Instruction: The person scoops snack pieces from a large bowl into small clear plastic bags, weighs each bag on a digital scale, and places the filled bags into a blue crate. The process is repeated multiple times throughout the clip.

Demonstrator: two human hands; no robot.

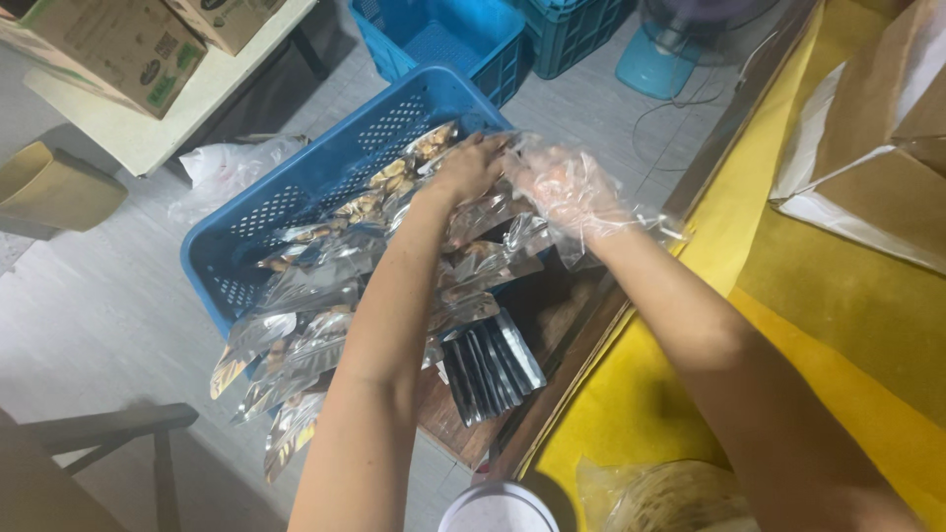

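Foil pouches lie stacked lengthwise along blue crate, hands atop.

floor: grey, tiled perhaps | on it: blue crates, fan base

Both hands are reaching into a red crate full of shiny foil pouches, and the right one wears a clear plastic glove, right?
Not quite: the head view shows the crate is blue. The rest holds: left hand and gloved right hand reach onto the foil pouches.
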